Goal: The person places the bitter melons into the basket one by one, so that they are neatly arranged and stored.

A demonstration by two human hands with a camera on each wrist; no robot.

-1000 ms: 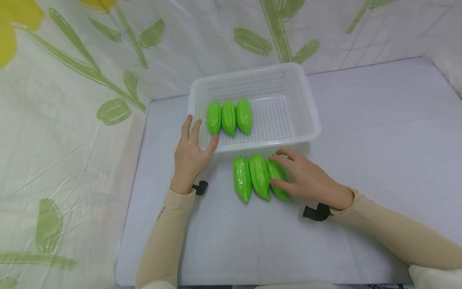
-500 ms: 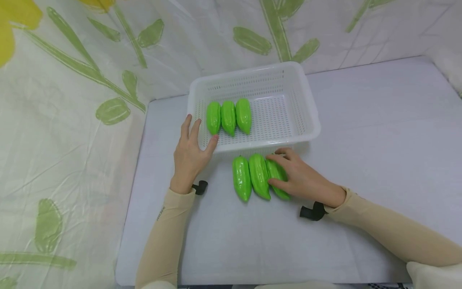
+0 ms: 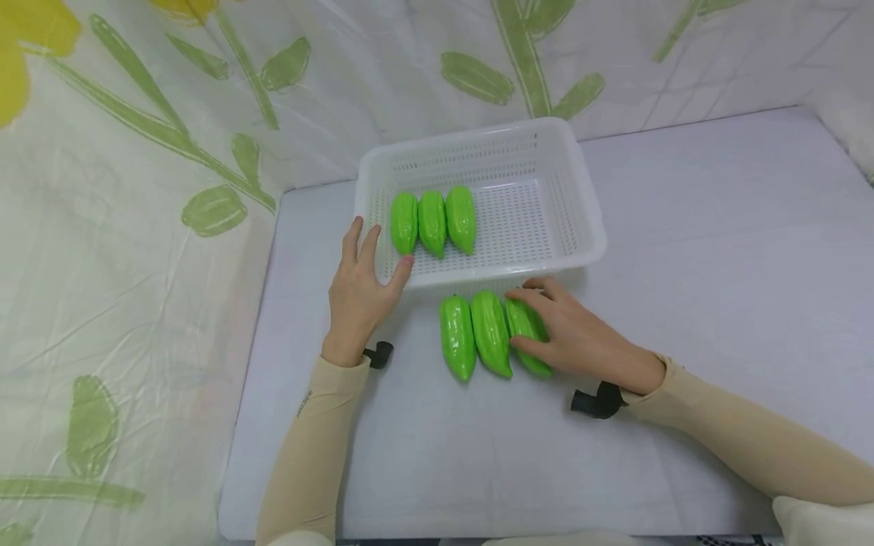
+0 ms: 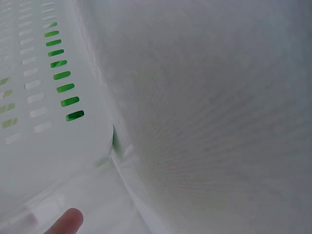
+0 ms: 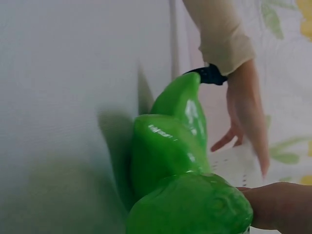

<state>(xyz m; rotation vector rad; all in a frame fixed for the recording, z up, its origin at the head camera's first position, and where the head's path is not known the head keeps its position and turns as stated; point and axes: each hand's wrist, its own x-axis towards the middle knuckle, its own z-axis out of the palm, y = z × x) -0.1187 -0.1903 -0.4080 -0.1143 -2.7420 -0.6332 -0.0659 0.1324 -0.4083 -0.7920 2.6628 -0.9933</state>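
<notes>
Three glossy green elongated fruits with pointed tips lie side by side on the table: a left fruit [image 3: 457,337], a middle fruit [image 3: 491,334] and a right fruit [image 3: 526,326]. My right hand [image 3: 576,330] holds the right fruit, its thumb and fingers bent over it; its far side is hidden. In the right wrist view, the held fruit [image 5: 190,207] fills the bottom, touching my thumb. My left hand [image 3: 360,292] lies at the near left corner of a white perforated basket [image 3: 505,271], fingers spread. One left fingertip [image 4: 70,220] shows beside the basket wall.
Inside the basket, three like fruits [image 3: 432,224] lie in a row at its left; bare basket floor [image 3: 519,224] shows to their right. Behind the table hangs a flower-patterned curtain [image 3: 410,83]. The white table [image 3: 717,265] extends to the right.
My right hand has shifted slightly left, then slightly right again, and the right fruit now lies a little further from the middle one. My left hand and the basket have stayed put.
</notes>
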